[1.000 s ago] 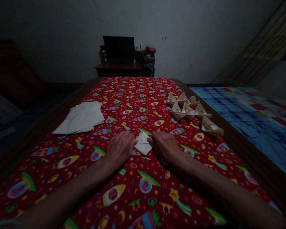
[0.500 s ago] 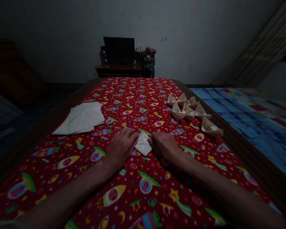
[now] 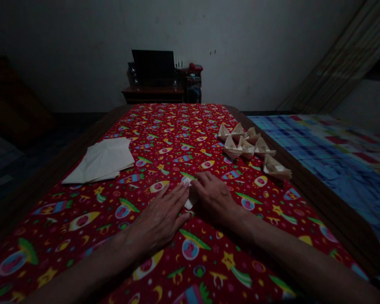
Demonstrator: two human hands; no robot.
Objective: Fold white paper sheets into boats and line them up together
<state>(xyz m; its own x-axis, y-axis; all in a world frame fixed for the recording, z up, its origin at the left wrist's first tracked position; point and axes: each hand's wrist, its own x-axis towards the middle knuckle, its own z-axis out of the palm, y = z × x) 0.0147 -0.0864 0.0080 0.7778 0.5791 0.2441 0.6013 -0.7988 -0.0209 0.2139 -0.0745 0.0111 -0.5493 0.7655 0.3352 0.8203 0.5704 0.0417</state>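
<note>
Between my hands lies a small folded piece of white paper point(image 3: 191, 200), partly covered by both of them. My left hand point(image 3: 161, 215) is flat on the cloth, fingers stretched, with its fingertips over the paper's left side. Curled at the paper's right side, my right hand point(image 3: 214, 196) has its thumb and fingers on the edge. Several folded paper boats point(image 3: 246, 147) stand in a cluster to the right. A stack of flat paper sheets point(image 3: 104, 158) lies to the left.
A red cloth point(image 3: 164, 169) printed with rockets covers the long table, whose brown edge point(image 3: 323, 198) runs along the right. Beyond it is a blue checked surface point(image 3: 307, 147). A dark monitor point(image 3: 153, 66) stands on a desk by the far wall.
My left hand has gone from pinching the paper's left edge to lying flat with fingers stretched over it. My right hand stays at the right edge. The whole view has shifted slightly.
</note>
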